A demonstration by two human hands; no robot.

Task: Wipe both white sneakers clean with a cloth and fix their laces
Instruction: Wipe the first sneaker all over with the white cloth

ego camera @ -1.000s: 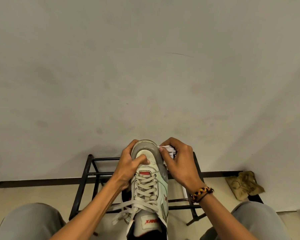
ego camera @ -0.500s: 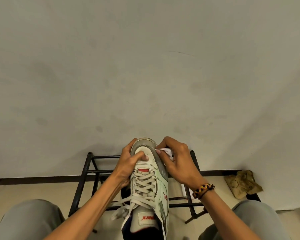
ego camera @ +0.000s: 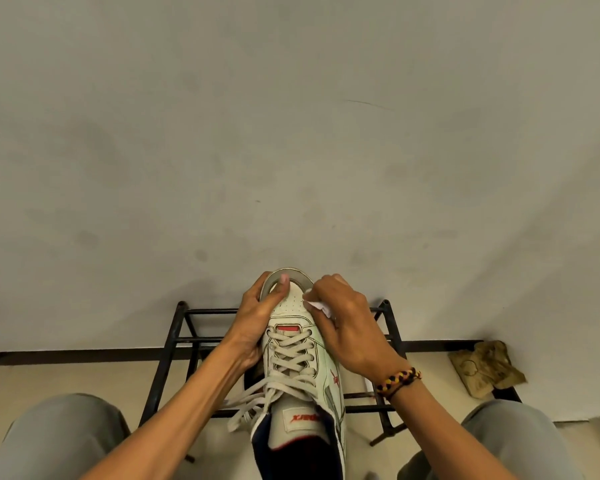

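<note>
A white sneaker (ego camera: 293, 344) with a red tongue label and loose white laces (ego camera: 253, 403) is held up in front of me, toe pointing away. My left hand (ego camera: 257, 323) grips its left side, thumb lying up over the toe cap. My right hand (ego camera: 347, 327) pinches a small white cloth (ego camera: 317, 305) and presses it against the right side of the toe. Only this one sneaker is in view.
A black metal shoe rack (ego camera: 174, 341) stands behind the sneaker against the grey wall (ego camera: 291, 133). A crumpled brown bag (ego camera: 485, 367) lies on the floor at the right. My knees in grey trousers (ego camera: 59, 438) frame the bottom corners.
The sneaker has come closer to me. My left thumb has slid up from the toe box to the tip of the toe cap. The cloth has shifted a little down the right side.
</note>
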